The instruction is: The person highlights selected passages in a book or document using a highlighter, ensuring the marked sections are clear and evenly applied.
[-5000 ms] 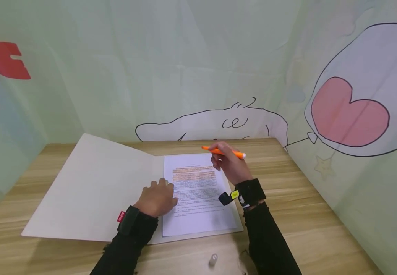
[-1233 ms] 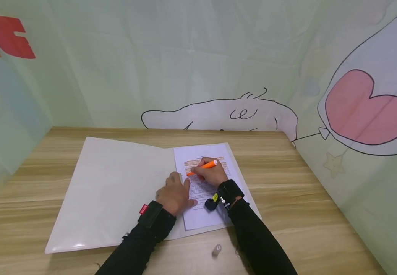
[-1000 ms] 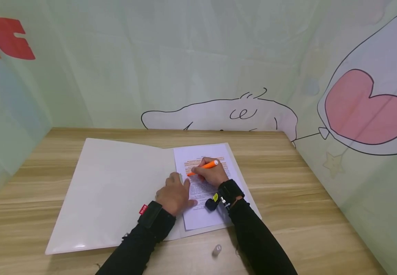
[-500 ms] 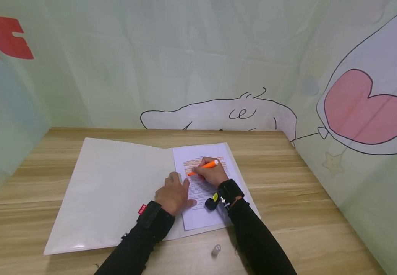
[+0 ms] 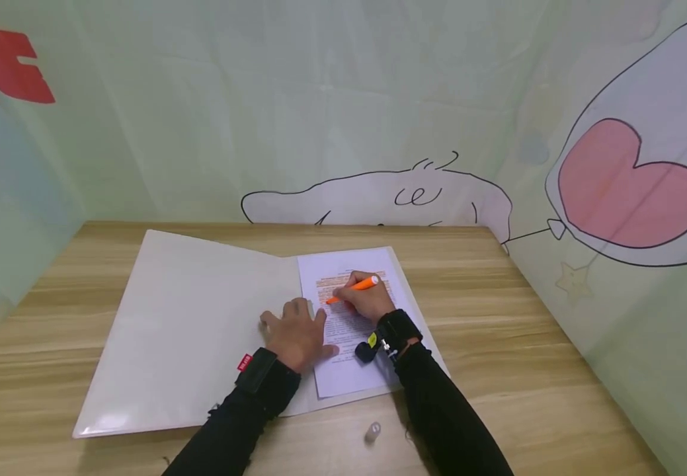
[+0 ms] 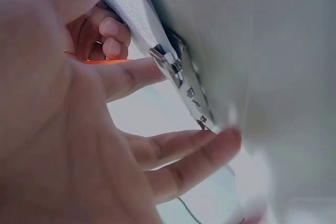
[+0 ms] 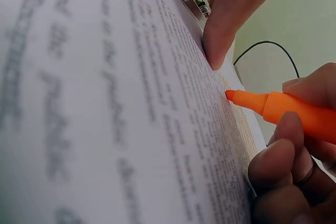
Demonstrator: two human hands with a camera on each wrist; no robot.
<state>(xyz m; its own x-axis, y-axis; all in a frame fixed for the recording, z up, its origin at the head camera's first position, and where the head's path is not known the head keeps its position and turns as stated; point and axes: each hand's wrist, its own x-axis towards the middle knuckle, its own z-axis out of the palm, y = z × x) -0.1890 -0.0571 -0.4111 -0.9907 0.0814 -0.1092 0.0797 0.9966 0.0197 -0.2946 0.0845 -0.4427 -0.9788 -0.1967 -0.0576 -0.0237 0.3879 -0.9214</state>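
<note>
"Well, how would you draw that highlighter (image 7: 286, 109)?"

"Light and level, I'd judge, along one line of print; bearing down could smear it. My right hand (image 5: 373, 305) pinches the barrel, tip at the sheet (image 5: 352, 382) just beside the forefinger of my left hand (image 5: 295, 340)."

"How does it look?"

"Bright orange, slanted, white-ended (bare-tipped, so mind stray marks). Near my right fingertips, orange bands cross the upper print. My left hand lies spread, gripping nothing, over the open white folder (image 5: 194, 330)."
</note>
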